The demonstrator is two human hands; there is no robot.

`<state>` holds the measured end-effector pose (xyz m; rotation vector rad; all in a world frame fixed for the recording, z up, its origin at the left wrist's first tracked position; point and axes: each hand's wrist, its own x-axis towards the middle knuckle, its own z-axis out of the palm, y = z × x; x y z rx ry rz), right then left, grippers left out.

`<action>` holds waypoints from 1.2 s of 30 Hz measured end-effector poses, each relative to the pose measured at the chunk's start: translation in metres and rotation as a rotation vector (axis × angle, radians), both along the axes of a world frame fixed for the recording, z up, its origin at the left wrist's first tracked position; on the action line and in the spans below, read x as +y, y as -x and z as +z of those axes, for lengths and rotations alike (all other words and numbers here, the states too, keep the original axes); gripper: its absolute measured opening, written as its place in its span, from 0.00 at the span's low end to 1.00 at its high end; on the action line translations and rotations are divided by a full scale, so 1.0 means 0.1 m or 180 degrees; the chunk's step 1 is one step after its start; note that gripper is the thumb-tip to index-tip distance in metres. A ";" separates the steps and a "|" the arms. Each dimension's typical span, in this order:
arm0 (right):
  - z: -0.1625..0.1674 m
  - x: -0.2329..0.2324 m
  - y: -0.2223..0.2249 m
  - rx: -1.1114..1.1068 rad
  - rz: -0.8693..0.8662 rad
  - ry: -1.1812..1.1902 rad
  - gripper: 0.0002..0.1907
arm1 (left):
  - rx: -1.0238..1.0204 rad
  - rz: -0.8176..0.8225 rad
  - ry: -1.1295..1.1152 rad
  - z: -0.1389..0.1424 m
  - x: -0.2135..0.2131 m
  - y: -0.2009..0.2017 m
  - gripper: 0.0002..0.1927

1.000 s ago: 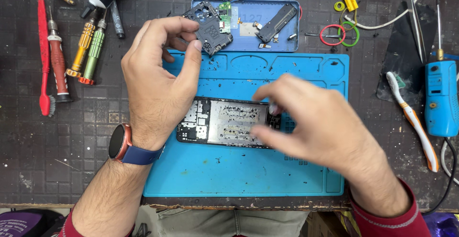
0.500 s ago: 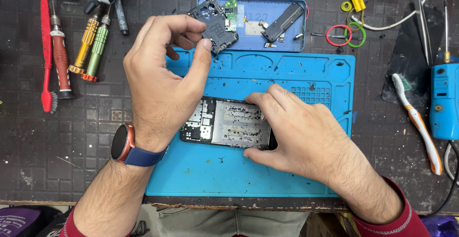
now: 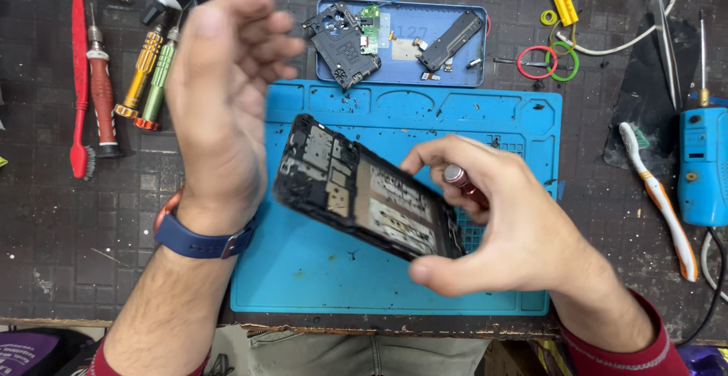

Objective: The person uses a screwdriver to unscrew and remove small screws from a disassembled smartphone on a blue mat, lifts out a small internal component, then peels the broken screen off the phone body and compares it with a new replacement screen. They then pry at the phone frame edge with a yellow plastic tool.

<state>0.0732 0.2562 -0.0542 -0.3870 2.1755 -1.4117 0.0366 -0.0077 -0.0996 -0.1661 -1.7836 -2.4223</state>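
The right hand (image 3: 523, 239) holds an opened phone frame (image 3: 368, 190) tilted up off the blue repair mat (image 3: 470, 110), its fingers (image 3: 447, 152) closed around the frame's right end with the thumb under the near edge; a small red-handled tool with a metal cap (image 3: 459, 179) sits pinched in the same hand. The left hand (image 3: 220, 110) hovers raised just left of the frame, its fingers loosely curled and holding nothing; a blue watch band (image 3: 201, 241) wraps the wrist. The frame hangs over the middle of the mat, circuit side up, apart from the mat surface.

To handle it well, I judge the grip should stay on the frame's rim and clear of the exposed boards; the free hand would best steady the left end so the frame does not twist.

Far on the tabletop (image 3: 61, 254) lies a blue tray (image 3: 402, 50) with loose black parts; screwdrivers (image 3: 152, 72) lie far left; a toothbrush (image 3: 660, 194) lies right.
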 end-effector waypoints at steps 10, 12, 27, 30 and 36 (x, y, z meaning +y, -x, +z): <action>-0.41 0.15 -0.06 -0.2105 -0.0308 0.2154 0.42 | -0.0162 -0.2181 -0.0651 0.14 0.33 -0.24 0.46; -0.48 0.15 -0.08 -0.2255 -0.0432 0.2320 0.38 | -0.0198 -0.1889 -0.0339 0.09 0.34 -0.28 0.40; -0.29 0.58 0.44 -0.0752 -0.2583 0.2600 0.19 | -0.0992 -0.1038 -0.0617 -0.01 0.40 -0.26 0.23; -0.35 0.78 0.55 -0.0215 -0.2830 0.2444 0.23 | -0.1051 -0.1035 -0.0654 0.01 0.41 -0.26 0.23; -0.48 0.99 0.66 0.0261 -0.3233 0.2180 0.30 | -0.1208 -0.0926 -0.1029 0.00 0.41 -0.22 0.23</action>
